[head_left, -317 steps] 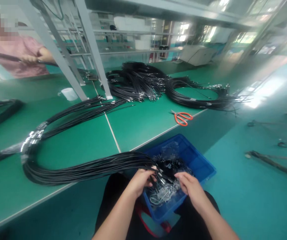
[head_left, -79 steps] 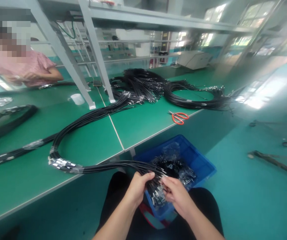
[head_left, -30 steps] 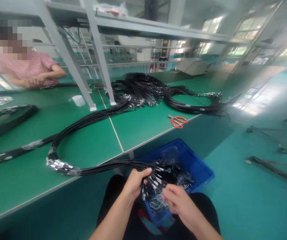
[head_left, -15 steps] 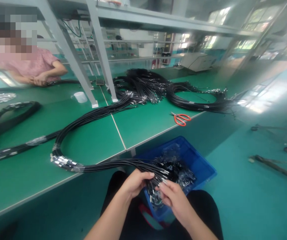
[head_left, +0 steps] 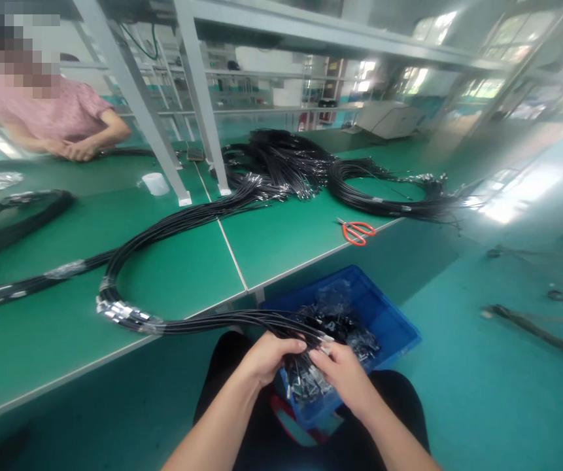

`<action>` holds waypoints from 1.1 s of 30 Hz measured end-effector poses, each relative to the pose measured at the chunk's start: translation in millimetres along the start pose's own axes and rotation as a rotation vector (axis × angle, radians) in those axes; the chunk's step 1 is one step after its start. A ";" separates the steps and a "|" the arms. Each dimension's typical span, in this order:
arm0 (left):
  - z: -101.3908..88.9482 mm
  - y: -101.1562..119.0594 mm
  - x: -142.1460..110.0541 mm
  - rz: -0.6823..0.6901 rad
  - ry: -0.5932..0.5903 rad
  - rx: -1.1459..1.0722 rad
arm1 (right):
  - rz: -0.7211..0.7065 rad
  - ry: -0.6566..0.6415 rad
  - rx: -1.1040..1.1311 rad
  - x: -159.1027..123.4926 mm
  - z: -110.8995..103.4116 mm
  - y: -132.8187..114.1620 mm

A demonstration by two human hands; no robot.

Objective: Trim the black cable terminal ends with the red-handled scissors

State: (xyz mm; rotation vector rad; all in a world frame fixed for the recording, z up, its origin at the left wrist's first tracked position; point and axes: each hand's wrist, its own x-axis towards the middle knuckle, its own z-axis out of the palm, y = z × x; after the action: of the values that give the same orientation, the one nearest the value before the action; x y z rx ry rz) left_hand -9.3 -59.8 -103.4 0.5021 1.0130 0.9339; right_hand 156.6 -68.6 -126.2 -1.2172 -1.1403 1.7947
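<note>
A bundle of black cables (head_left: 197,324) curves off the table and reaches out over my lap. My left hand (head_left: 272,356) is closed round this bundle a little before its metal-tipped ends. At those ends my right hand (head_left: 342,369) has its thumb and fingers closed on the cables, close to the left hand. Clear wrap and silvery fittings (head_left: 127,315) circle the bundle near the table edge. Under both hands stands a blue bin (head_left: 393,327) holding small black and silvery parts in clear plastic. The fingertips of my right hand are partly hidden by the cables.
Orange-handled scissors (head_left: 357,232) lie near the edge of the green table (head_left: 281,242). Behind them are a cable heap (head_left: 281,160) and a coil of cables (head_left: 374,203). Shelf posts (head_left: 203,98) rise at the back. Across the table a person (head_left: 65,124) handles cables.
My right hand has moved slightly up and closed in on the cable ends. The left hand keeps its hold on the bundle. The view has shifted slightly.
</note>
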 end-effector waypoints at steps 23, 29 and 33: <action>-7.9 1.4 16.8 -0.010 0.085 0.028 | 0.145 -0.070 0.318 -23.1 2.1 17.8; -4.0 1.3 19.4 -0.024 0.092 0.055 | 0.100 -0.021 0.341 -26.3 4.3 19.2; -0.9 -2.5 18.9 -0.007 0.128 0.097 | 0.101 -0.040 0.331 -14.9 21.1 18.9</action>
State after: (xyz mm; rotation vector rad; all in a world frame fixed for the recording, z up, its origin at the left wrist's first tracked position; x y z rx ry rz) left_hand -5.1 -45.2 -114.9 0.5239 1.1795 0.9228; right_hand 140.6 -95.0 -134.7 -1.0606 -0.7737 1.9961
